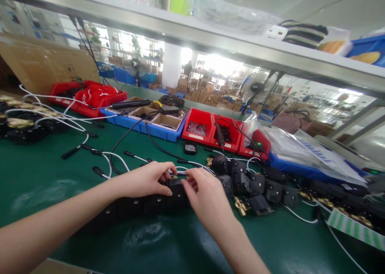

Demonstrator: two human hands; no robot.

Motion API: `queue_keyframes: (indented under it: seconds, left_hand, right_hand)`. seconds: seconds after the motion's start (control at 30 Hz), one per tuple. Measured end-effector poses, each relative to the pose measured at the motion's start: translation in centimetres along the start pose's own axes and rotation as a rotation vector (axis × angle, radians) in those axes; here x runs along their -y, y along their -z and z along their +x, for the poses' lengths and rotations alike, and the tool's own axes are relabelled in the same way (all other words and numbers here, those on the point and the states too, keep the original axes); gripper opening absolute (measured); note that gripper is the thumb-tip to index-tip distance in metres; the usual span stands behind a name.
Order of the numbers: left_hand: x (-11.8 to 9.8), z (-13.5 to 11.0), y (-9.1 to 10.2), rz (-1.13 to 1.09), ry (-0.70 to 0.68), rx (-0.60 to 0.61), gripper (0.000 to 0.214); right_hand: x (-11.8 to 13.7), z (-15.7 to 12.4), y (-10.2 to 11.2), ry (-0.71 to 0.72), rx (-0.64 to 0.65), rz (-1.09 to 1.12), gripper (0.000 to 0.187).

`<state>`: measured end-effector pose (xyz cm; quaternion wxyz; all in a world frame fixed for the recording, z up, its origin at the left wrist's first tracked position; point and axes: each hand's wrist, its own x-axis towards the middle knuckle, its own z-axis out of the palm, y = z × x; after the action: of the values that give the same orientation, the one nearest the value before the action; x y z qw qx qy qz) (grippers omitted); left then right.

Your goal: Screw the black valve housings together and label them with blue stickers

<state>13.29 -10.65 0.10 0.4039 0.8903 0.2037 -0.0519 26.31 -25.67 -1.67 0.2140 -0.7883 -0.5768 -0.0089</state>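
My left hand (147,179) and my right hand (204,197) meet over a black plastic box part (176,191) at the right end of a row of like black parts (132,208) on the green table. Left-hand fingers curl over the part's top and pinch it. Right-hand fingers are bent and press at the same part, beside a thin white wire (183,170). A loose heap of more black parts with brass wing nuts (255,185) lies just right of my hands.
Red bins (90,97), a blue divided tray (150,121) and more red bins (210,131) line the back of the green table (39,173). White cables with black plugs (99,151) trail at left. A plastic bag on a blue tray (303,153) sits at right. A metal shelf (192,35) hangs overhead.
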Motion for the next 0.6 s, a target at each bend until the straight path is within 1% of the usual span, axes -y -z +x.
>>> queue_keyframes:
  seconds: [0.07,0.13,0.23,0.27,0.33,0.47,0.53,0.6]
  left_hand:
    - [-0.1,-0.1,0.1,0.015,0.01,0.013,0.052]
    - [0.0,-0.1,0.1,0.026,0.021,0.021,0.056]
    - [0.0,-0.1,0.1,0.023,0.03,0.026,0.06]
    - [0.0,-0.1,0.0,0.019,0.032,0.027,0.06]
    - [-0.1,-0.2,0.0,0.009,0.044,0.019,0.059]
    - [-0.4,-0.3,-0.1,-0.022,0.109,-0.004,0.056]
    - [-0.3,-0.3,-0.2,-0.046,0.131,-0.002,0.056]
    - [0.0,-0.2,-0.4,-0.067,0.144,-0.002,0.057]
  right_hand:
    - [-1.8,2.7,1.7,-0.098,-0.024,-0.098,0.014]
    - [-3.8,5.8,2.7,-0.158,-0.031,-0.164,0.017]
    - [-6.7,10.5,3.6,-0.242,-0.003,-0.251,0.009]
    - [-7.6,11.9,3.8,-0.268,0.002,-0.277,0.011]
    - [-9.4,14.4,4.2,-0.313,0.001,-0.326,0.021]
    - [-13.2,17.8,4.8,-0.387,0.021,-0.412,0.033]
    - [-15.2,18.7,4.4,-0.41,0.064,-0.437,0.035]
    - [-17.2,19.3,3.6,-0.424,0.118,-0.451,0.036]
